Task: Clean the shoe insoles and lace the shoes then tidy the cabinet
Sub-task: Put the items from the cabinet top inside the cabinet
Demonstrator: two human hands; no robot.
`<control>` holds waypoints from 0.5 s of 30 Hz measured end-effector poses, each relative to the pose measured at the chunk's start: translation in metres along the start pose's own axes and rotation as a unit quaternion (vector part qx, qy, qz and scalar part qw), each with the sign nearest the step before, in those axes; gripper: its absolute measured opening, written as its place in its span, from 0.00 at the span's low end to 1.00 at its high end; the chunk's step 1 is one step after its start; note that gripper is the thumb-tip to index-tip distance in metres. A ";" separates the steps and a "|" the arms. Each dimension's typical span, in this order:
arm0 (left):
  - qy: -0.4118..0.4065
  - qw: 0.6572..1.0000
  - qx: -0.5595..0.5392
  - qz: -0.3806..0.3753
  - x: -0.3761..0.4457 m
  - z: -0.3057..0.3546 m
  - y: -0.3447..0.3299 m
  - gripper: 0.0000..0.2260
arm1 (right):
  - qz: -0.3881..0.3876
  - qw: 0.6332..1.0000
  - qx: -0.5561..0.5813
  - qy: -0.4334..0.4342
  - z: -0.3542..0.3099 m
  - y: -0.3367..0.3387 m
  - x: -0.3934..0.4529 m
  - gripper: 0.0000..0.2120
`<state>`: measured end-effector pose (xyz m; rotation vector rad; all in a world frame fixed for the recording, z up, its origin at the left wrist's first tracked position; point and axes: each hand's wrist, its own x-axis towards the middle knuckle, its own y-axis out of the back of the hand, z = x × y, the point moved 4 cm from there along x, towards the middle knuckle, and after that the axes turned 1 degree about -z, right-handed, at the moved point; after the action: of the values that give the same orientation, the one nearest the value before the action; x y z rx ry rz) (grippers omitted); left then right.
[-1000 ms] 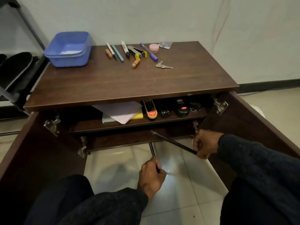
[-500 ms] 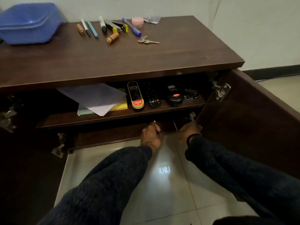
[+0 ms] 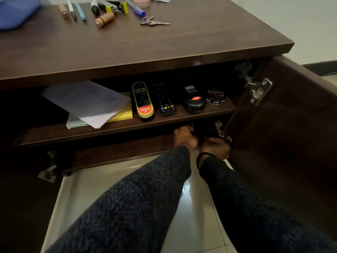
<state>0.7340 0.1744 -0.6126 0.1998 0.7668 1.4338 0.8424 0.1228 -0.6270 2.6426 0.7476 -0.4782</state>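
Both hands, left [image 3: 184, 136] and right [image 3: 216, 146], reach under the cabinet's shelf [image 3: 127, 125]; their grip is hidden, perhaps on something thin and stiff.

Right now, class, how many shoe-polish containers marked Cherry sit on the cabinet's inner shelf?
2: a black bottle with a red NEW sticker beside the remote control, and a round black tin at the shelf's right end. More may hide in the dark interior.
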 end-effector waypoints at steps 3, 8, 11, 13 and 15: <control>0.006 0.999 -0.030 0.012 0.005 -0.002 -0.002 0.12 | 0.015 1.000 0.006 -0.009 0.004 -0.004 0.001 0.04; 0.000 0.999 -0.037 0.004 0.001 -0.009 0.003 0.13 | 0.019 1.000 0.001 -0.009 0.000 0.003 -0.003 0.05; -0.017 0.999 0.012 -0.035 -0.006 -0.012 0.016 0.14 | 0.000 1.000 -0.019 -0.013 -0.001 0.013 -0.004 0.05; -0.040 0.994 0.060 -0.083 -0.015 -0.009 0.028 0.14 | -0.044 0.997 -0.065 0.014 -0.003 0.021 -0.007 0.06; -0.072 0.980 0.123 -0.138 -0.031 0.001 0.046 0.12 | -0.122 0.983 -0.120 0.072 -0.014 0.028 -0.020 0.05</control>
<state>0.6990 0.1529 -0.5753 0.3692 0.8180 1.0482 0.8454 0.0980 -0.5996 2.3909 1.1090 -0.2415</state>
